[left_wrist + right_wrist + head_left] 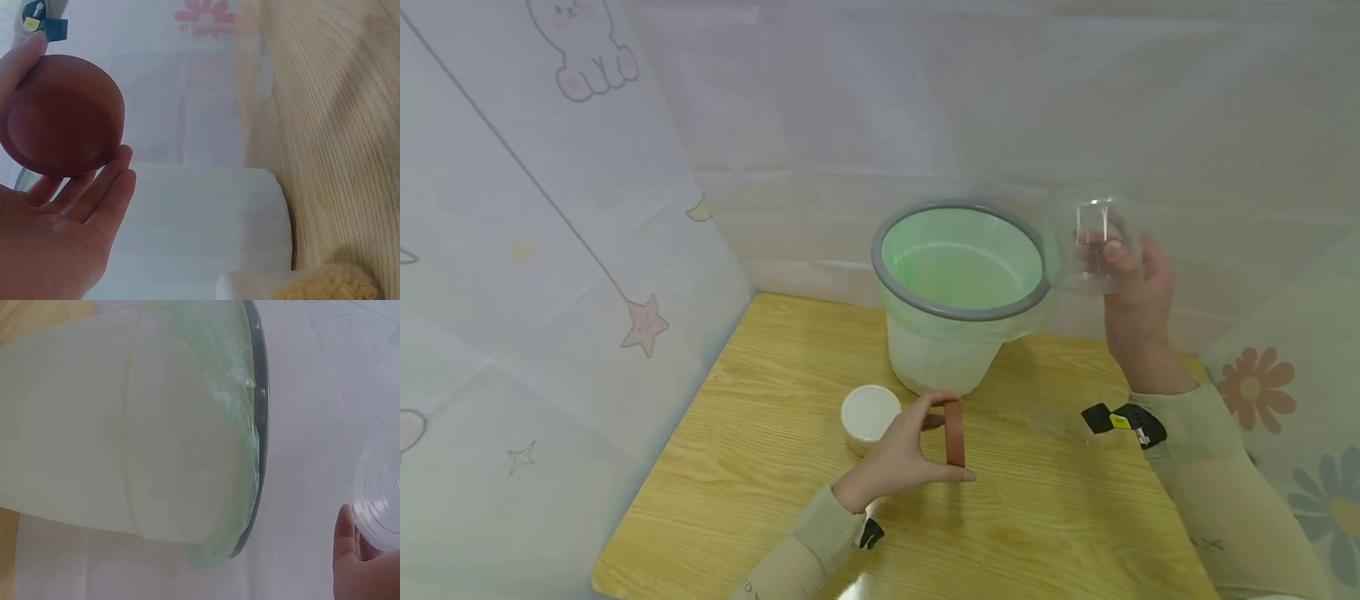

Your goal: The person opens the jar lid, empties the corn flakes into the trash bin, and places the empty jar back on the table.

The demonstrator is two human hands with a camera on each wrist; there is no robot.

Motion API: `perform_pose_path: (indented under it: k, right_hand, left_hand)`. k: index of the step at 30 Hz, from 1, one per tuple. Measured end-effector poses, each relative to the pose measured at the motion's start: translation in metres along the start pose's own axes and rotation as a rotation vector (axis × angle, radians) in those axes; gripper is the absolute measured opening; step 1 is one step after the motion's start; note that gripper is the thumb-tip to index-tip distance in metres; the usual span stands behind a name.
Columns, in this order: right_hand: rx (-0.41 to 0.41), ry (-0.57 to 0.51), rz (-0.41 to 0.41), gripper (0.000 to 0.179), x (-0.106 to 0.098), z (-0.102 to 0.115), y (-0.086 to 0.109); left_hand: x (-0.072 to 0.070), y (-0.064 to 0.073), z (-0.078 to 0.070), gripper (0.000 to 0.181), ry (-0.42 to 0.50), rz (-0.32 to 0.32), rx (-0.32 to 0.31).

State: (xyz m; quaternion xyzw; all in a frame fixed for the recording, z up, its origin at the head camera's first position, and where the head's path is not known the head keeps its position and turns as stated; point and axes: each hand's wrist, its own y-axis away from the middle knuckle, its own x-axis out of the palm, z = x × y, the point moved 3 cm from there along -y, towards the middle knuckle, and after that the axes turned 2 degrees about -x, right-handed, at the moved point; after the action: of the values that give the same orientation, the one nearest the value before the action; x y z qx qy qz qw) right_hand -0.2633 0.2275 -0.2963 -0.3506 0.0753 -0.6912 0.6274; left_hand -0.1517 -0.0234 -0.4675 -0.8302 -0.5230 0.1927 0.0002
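My left hand [898,450] grips a round, shallow reddish-brown lid-like piece [954,433] by its edge, thumb on one side and fingers on the other. In the left wrist view this brown piece [69,119] shows its round face. Raised at the right of the bin, my right hand [1138,287] holds a clear plastic container [1093,237], blurred in the head view. Its round clear rim [381,494] is partly cut off in the right wrist view. A white bin [936,354] with a grey rim and a pale green bag inside stands between the hands.
A white-lidded round tub [870,414] stands just left of my left hand; tan shredded-looking contents [325,287] show through its side. A clear round piece [1047,421] lies on the wooden table [760,408] at the right. Printed cloth walls [820,125] rise behind the table.
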Motion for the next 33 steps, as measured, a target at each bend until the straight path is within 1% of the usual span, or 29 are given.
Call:
perform_pose_path:
  k: [2, 4, 6, 8, 10, 13, 16, 19, 22, 25, 28, 29, 33]
  right_hand:
    - [0.013, -0.054, 0.010, 0.037, -0.001, 0.000, 0.001]
    - [0.036, -0.082, 0.013, 0.043, -0.002, -0.001, 0.002]
    - [0.035, -0.080, 0.018, 0.048, -0.003, 0.000, 0.003]
    - [0.024, -0.082, 0.020, 0.048, -0.004, 0.000, 0.004]
    - [0.016, -0.108, 0.025, 0.047, -0.004, 0.001, 0.004]
    - [0.003, -0.200, 0.030, 0.041, -0.002, 0.001, 0.005]
    - [-0.018, -0.254, 0.041, 0.034, -0.001, 0.002, 0.007]
    - [-0.049, -0.227, 0.049, 0.039, -0.001, 0.003, 0.009]
    - [-0.074, -0.169, 0.046, 0.049, -0.003, 0.005, 0.012]
    - [-0.073, -0.124, 0.039, 0.055, -0.005, 0.007, 0.015]
    - [-0.063, -0.073, 0.041, 0.056, -0.008, 0.010, 0.018]
    - [-0.055, -0.073, 0.041, 0.056, -0.009, 0.011, 0.019]
    - [-0.055, -0.074, 0.048, 0.063, -0.013, 0.014, 0.024]
  left_hand:
    - [0.000, 0.000, 0.000, 0.091, 0.005, -0.001, -0.003]
    - [0.000, 0.000, 0.001, 0.091, 0.010, 0.001, -0.004]
    - [0.000, 0.000, 0.001, 0.091, 0.012, 0.003, -0.002]
    - [0.000, 0.000, 0.001, 0.091, 0.013, 0.003, 0.001]
    - [0.000, 0.000, 0.001, 0.091, 0.013, 0.003, 0.001]
    - [0.000, 0.000, 0.001, 0.090, 0.019, 0.004, -0.005]
    - [0.000, 0.000, 0.002, 0.090, 0.040, 0.011, -0.018]
    - [0.000, 0.001, 0.003, 0.090, 0.079, 0.016, -0.038]
    - [0.000, 0.001, 0.005, 0.091, 0.111, 0.015, -0.048]
    - [0.001, 0.001, 0.006, 0.093, 0.135, 0.010, -0.040]
    - [0.002, 0.000, 0.007, 0.096, 0.143, -0.004, -0.033]
    - [0.002, 0.000, 0.007, 0.097, 0.132, -0.014, -0.033]
    - [0.001, 0.000, 0.009, 0.103, 0.033, -0.066, -0.055]
